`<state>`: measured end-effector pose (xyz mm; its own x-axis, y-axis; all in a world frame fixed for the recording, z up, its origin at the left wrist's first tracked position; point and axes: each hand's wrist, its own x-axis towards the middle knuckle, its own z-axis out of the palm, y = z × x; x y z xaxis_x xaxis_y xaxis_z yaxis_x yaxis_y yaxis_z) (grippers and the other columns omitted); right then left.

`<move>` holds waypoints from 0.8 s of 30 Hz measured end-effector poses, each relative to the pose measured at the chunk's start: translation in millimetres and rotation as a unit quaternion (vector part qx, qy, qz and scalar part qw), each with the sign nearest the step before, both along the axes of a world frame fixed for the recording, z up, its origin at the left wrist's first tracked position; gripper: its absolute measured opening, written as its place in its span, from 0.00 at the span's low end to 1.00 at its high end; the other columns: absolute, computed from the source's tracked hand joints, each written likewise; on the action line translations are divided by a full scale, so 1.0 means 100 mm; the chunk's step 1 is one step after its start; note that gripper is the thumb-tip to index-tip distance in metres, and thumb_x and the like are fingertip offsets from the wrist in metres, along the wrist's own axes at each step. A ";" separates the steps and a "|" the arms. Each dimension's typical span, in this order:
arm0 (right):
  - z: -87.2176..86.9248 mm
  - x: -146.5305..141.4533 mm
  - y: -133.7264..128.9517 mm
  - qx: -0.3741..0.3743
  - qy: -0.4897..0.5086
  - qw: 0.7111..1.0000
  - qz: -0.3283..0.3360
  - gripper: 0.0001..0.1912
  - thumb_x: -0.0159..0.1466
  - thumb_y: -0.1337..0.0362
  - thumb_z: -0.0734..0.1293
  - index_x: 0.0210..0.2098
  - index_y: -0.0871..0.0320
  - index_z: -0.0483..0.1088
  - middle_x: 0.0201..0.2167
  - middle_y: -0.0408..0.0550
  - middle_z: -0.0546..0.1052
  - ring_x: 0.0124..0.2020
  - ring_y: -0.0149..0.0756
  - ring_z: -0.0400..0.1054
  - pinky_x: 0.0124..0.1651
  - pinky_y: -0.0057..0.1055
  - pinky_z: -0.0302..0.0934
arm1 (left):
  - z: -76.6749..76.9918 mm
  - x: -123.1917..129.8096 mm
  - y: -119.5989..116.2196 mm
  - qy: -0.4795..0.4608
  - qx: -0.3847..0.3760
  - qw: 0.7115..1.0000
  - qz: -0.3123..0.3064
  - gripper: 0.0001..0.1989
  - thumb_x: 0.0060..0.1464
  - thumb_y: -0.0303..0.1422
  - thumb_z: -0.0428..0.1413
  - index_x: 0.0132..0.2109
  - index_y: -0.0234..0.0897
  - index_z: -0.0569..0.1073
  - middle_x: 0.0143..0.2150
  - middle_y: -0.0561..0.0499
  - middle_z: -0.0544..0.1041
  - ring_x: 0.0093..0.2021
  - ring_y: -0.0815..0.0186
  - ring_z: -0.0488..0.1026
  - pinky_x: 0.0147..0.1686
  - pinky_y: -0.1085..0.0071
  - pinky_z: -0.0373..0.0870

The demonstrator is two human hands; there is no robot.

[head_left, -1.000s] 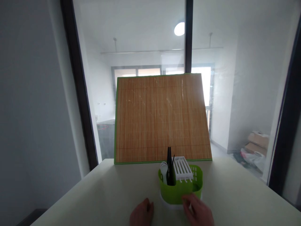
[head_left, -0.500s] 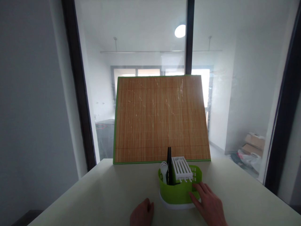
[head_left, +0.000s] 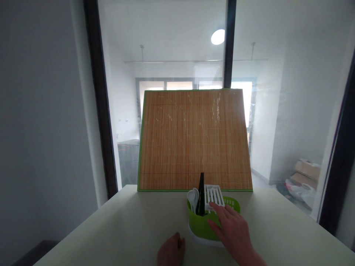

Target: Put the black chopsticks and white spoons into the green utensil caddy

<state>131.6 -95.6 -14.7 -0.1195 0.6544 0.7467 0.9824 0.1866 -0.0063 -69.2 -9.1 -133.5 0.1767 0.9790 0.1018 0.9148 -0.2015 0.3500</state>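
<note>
A green basket (head_left: 198,224) with a white base stands on the pale table. White spoons (head_left: 191,196) and black chopsticks (head_left: 201,192) stick up from its left part. A white slotted rack (head_left: 214,195) sits at its middle. My right hand (head_left: 231,227) is over the front right of the basket, fingers apart, with the index fingertip at the rack's front edge; whether it touches is unclear. My left hand (head_left: 172,249) rests on the table left of the basket, its fingers curled closed with nothing visible in them.
Behind the basket a bamboo mat (head_left: 194,140) with green edging leans upright at the back of the table (head_left: 133,225). Beyond it is a glass partition with dark frames (head_left: 104,111). Cardboard boxes and bags (head_left: 303,177) lie on the floor at the far right.
My right hand has moved left and up, from the basket's right side to the front of the white rack. My left hand stays closed on the table. The view has shifted slightly.
</note>
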 end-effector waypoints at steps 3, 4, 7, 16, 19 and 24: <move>0.09 -0.10 0.07 -0.009 -0.007 1.000 0.010 0.08 0.61 0.65 0.64 0.41 0.52 0.68 0.32 0.43 0.75 0.36 0.39 0.65 0.36 0.31 0.54 | -0.02 0.00 0.01 -0.002 -0.002 1.000 0.003 0.17 0.57 0.39 0.39 0.35 0.39 0.70 0.34 0.45 0.76 0.35 0.61 0.73 0.33 0.68 0.61; 0.13 -0.12 0.10 -0.016 -0.004 1.000 0.014 0.05 0.61 0.65 0.64 0.37 0.52 0.70 0.30 0.42 0.74 0.35 0.37 0.65 0.34 0.30 0.53 | -0.02 0.00 0.01 -0.003 -0.002 1.000 0.002 0.17 0.58 0.39 0.39 0.35 0.39 0.70 0.34 0.46 0.76 0.36 0.61 0.73 0.33 0.67 0.61; 0.34 -0.08 0.26 -0.038 0.018 0.999 0.018 0.05 0.61 0.64 0.64 0.31 0.52 0.71 0.27 0.41 0.74 0.33 0.35 0.66 0.31 0.28 0.52 | -0.04 0.00 0.01 -0.004 -0.001 1.000 -0.002 0.17 0.58 0.39 0.39 0.35 0.39 0.70 0.35 0.46 0.76 0.36 0.60 0.73 0.34 0.67 0.62; 0.76 0.32 1.15 -0.105 0.087 0.991 -0.013 0.09 0.61 0.59 0.63 0.29 0.52 0.74 0.22 0.39 0.75 0.24 0.31 0.68 0.22 0.24 0.48 | -0.04 0.00 0.00 -0.007 0.004 1.000 0.000 0.16 0.57 0.39 0.39 0.35 0.39 0.69 0.35 0.47 0.76 0.37 0.60 0.72 0.35 0.66 0.62; 0.75 0.34 1.22 -0.090 0.086 0.992 -0.012 0.09 0.63 0.60 0.61 0.38 0.54 0.72 0.23 0.40 0.75 0.25 0.31 0.69 0.23 0.24 0.50 | -0.03 0.00 0.02 -0.009 -0.009 1.000 0.000 0.16 0.57 0.39 0.40 0.35 0.38 0.69 0.35 0.46 0.76 0.37 0.61 0.73 0.35 0.67 0.62; 0.65 0.03 0.87 -0.041 0.034 0.999 0.010 0.11 0.64 0.62 0.59 0.45 0.56 0.67 0.33 0.45 0.74 0.36 0.36 0.68 0.32 0.29 0.56 | -0.05 0.01 0.03 -0.015 -0.013 1.000 -0.001 0.15 0.57 0.38 0.40 0.35 0.39 0.69 0.34 0.46 0.76 0.37 0.60 0.73 0.35 0.67 0.62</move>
<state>134.8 -8.1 50.1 -0.0848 0.7117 0.6973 0.9751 0.2032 -0.0888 -68.6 -6.3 -138.2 0.1753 0.9811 0.0823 0.9039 -0.1935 0.3815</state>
